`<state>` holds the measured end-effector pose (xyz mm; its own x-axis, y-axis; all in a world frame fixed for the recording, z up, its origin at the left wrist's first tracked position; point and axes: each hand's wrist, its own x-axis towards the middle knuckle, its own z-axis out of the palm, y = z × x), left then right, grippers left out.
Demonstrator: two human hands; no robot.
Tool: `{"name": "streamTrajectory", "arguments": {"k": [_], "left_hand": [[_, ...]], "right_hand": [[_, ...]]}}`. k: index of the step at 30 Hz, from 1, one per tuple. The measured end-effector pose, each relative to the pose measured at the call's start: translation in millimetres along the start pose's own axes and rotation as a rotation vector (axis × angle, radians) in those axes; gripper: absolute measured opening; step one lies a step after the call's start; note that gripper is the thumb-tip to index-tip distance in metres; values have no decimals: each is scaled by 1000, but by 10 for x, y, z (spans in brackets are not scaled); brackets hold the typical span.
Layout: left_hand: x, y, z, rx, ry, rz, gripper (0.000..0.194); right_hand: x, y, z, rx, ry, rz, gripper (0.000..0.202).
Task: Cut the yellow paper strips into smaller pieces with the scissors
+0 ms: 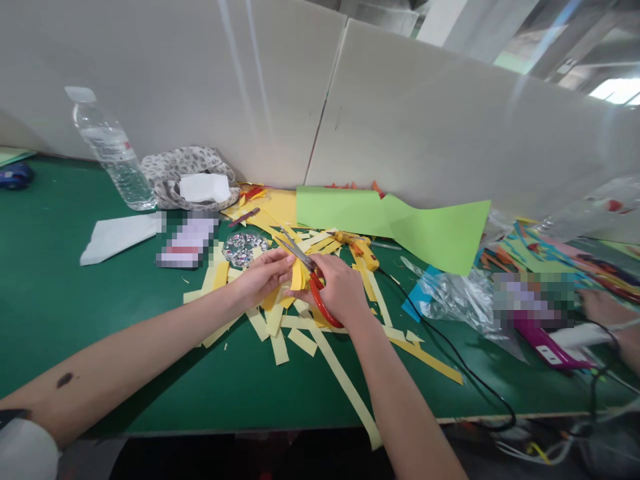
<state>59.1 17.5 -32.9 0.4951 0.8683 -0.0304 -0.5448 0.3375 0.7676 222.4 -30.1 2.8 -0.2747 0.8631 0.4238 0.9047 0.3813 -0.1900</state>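
Observation:
My left hand [265, 277] pinches a small piece of yellow paper [297, 277] between thumb and fingers. Wrapped around the red handles of a pair of scissors [319, 293] is my right hand [341, 287]. The scissors' metal blades point up and to the left, right beside the yellow paper; whether they touch it I cannot tell. Beneath both hands lies a loose heap of yellow paper strips [303, 341]. Just behind my left hand sits a round clear tray of shiny sequins [245, 249]. A yellow glue gun [363, 250] lies behind my right hand.
A water bottle [115, 150], a spotted pouch [190, 173] and a blurred phone [187, 241] stand or lie at left. Green paper [390, 220] lies along the partition. At right are plastic wrap [465, 303], a black cable [450, 343] and another person's hand [607, 310] near a magenta tool [545, 343].

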Motion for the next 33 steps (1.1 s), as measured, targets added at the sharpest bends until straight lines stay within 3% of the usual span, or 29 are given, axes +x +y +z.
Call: {"name": "streamTrajectory", "arguments": {"k": [25, 33], "left_hand": [[-17, 18, 21, -27, 20, -19, 12], [2, 16, 38, -62, 93, 30, 12]], "right_hand": [[-1, 37, 43, 34, 23, 1, 44], [40, 31, -1, 241, 107, 218, 39]]}}
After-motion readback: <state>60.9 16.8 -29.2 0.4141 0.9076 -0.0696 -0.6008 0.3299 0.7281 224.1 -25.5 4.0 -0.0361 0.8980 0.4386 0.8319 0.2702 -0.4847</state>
